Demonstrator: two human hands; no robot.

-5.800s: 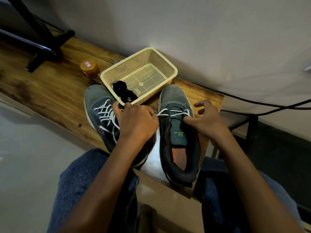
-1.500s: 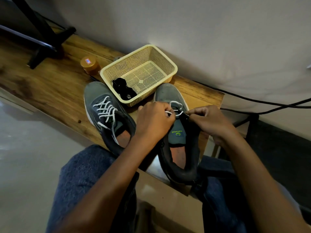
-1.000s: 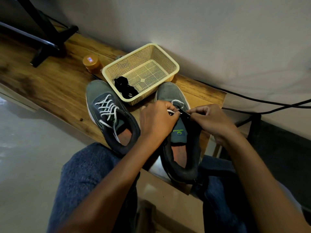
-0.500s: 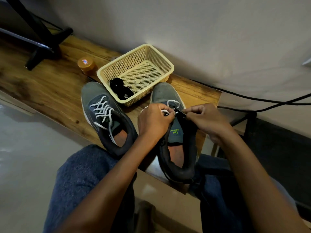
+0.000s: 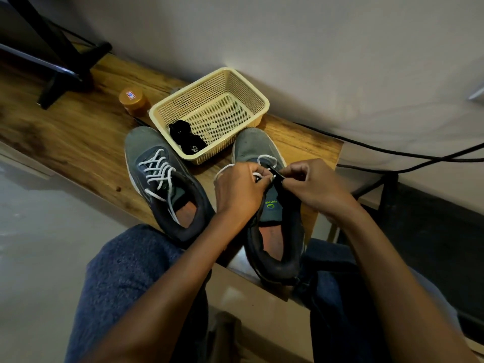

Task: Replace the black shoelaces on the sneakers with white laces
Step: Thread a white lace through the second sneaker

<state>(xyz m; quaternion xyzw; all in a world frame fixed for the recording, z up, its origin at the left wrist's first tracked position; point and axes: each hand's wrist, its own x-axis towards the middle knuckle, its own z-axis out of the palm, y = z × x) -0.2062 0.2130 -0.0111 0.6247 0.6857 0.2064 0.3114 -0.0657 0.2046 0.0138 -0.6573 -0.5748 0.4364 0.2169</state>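
Wooden bench top [image 5: 78,142] is seen running along a pale wall, with a cream mesh basket [image 5: 258,99] taken as landmark. Black laces [image 5: 186,137] are bundled in the basket's near corner. Left sneaker [image 5: 162,184], nearer than the basket and to its left, is laced in white; its lace ends are lost inside the collar. Right sneaker [image 5: 251,146] is set just before the basket's right end; its eyelet rows are largely hidden by both hands. White lace [image 5: 267,159] is seen only as a loop over the toe. Left hand [image 5: 239,191] is curled, pinching the lace. Right hand [image 5: 313,184] is curled, pinching at the eyelet edge; whether lace is caught cannot be told. An orange jar [image 5: 132,99] sits left of the basket.
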